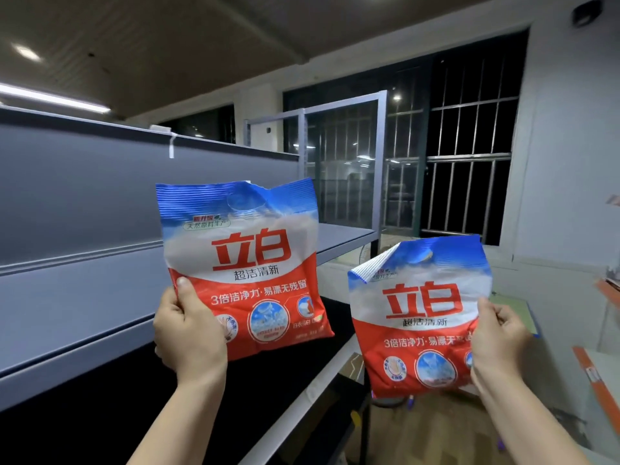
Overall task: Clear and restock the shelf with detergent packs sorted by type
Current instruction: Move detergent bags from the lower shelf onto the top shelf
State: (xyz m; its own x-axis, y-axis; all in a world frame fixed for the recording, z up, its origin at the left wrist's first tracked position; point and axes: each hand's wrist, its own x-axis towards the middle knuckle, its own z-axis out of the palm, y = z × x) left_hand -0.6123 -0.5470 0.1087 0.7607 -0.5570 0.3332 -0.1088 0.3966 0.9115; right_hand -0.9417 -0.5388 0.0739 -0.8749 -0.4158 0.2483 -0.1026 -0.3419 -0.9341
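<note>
While gripping two matching red-white-blue plastic detergent packs, left hand (188, 333) pinching the higher pack (245, 263), right hand (496, 340) the lower pack (419, 313); restocking the bare grey metal shelf (84, 317) barely getting started, looks like.

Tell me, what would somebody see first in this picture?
Two bright red, white and blue detergent packs, held up side by side. The left hand grips the higher pack in front of the grey shelf; the right hand grips the lower pack before the dark barred window.
</note>
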